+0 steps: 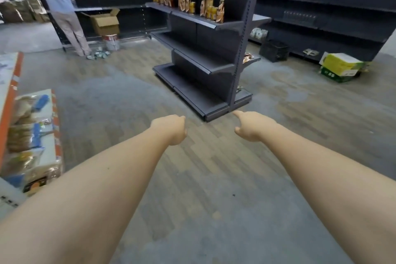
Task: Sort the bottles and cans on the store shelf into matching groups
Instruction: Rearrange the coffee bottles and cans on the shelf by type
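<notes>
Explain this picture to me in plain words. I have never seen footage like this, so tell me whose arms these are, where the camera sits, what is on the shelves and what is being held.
There is no machine here. The camera is worn on a person's head and looks forward and down, so the two bare arms reaching out from the bottom are the wearer's own. The left hand and the right hand hang over the floor with fingers loosely curled, and neither holds anything. Ahead stands a dark store shelf. Its upper board carries orange-labelled bottles mixed with short yellow cans; the boards below show no goods on this side. Further back on the left, another person stands at a wall shelf beside an open cardboard box.
</notes>
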